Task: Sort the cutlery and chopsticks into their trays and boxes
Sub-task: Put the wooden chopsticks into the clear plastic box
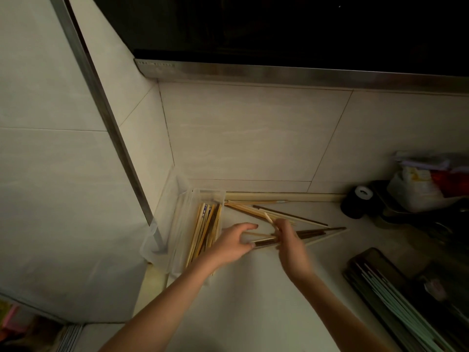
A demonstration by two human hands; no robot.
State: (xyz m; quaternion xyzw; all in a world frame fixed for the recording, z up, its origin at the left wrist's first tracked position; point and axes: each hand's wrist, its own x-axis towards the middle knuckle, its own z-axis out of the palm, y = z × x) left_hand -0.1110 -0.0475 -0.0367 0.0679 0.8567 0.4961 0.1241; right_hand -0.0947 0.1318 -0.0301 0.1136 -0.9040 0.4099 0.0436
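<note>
Both hands work over a loose pile of chopsticks (286, 219) on the pale worktop (253, 301), just right of the clear plastic box (182, 196) set in the corner against the tiled wall.

The left hand (233, 246) has its fingers curved, thumb and fingertips closing on the near ends of a few dark and light sticks. The right hand (291, 243) is blurred; its fingers appear curled around the middle of the same bundle, with one light stick angled up from it, though the exact grip cannot be told.

Step in hand, as judged: gathering loose chopsticks for transfer to the box.
- Align the sticks parallel before lifting; crossed sticks will jam at the box rim.
- Square the ends with one hand while the other holds the bundle.
- Lower the bundle lengthwise, in line with the sticks already inside.
- Leave the fanned sticks nearer the wall for a later pass.

Containers:
- The clear plastic box holds a layer of mostly light wooden chopsticks, a few dark, lying along its length.
- A dark tray (375, 273) at the lower right, well apart from the pile, holds long pale green sticks (396, 301).
</note>
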